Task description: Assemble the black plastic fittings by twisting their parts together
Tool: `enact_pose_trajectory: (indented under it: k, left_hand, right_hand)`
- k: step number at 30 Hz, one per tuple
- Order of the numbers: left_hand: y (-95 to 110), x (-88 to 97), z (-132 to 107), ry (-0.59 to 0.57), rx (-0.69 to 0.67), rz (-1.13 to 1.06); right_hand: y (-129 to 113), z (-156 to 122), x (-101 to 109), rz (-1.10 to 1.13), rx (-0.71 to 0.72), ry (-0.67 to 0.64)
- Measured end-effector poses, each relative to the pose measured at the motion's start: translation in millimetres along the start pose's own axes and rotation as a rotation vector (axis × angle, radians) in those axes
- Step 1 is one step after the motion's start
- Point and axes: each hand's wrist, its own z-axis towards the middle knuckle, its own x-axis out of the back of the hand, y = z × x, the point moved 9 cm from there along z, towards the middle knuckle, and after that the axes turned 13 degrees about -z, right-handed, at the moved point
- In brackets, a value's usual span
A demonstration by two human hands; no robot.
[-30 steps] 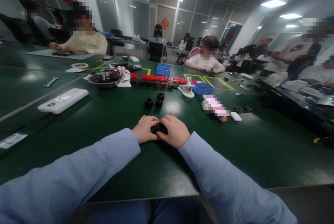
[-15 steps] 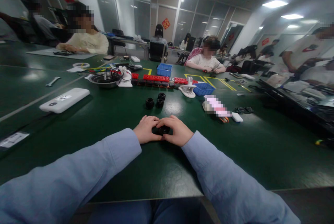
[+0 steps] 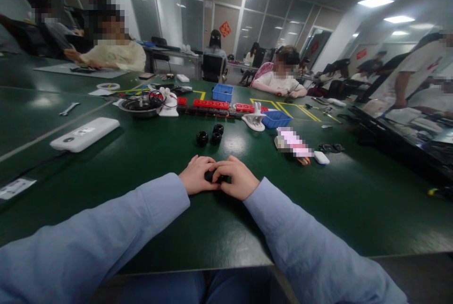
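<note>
A small black round part (image 3: 222,179), mostly hidden by fingers, lies between my hands low over the green table (image 3: 198,238). My left hand (image 3: 196,175) is curled around its left side. From the right, my right hand (image 3: 238,176) closes over it, the fingertips meeting those of the left. Just beyond my hands stand a black wheel-like piece (image 3: 202,139) on the left, another black wheel-like piece (image 3: 218,129) at the back and a third black wheel-like piece (image 3: 216,138) in front of it.
Behind them is a row of red blocks (image 3: 211,104), between a metal bowl (image 3: 139,107) and a blue bin (image 3: 277,119). A white power bank (image 3: 87,134) lies left, a phone (image 3: 294,142) and white case (image 3: 322,158) right. People sit across the table.
My right fingers have curled further over the black part, hiding more of it. Both hands stay in nearly the same place. The person at far left has raised a hand.
</note>
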Motion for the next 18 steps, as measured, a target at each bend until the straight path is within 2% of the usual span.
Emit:
enact_pose_trajectory:
  k: [12,15,18]
  left_hand:
    - [1.3,0.0,-0.7,0.020,-0.026,0.014]
    - [1.4,-0.7,-0.9,0.010,-0.019,0.019]
    - [1.5,-1.4,-1.0,-0.003,-0.018,0.030]
  right_hand:
    - [-5.0,-1.6,2.5,-0.044,0.090,-0.027]
    - [-7.7,-4.2,8.8,-0.035,0.111,0.069]
    - [-3.8,-8.1,19.2,-0.036,0.045,0.211]
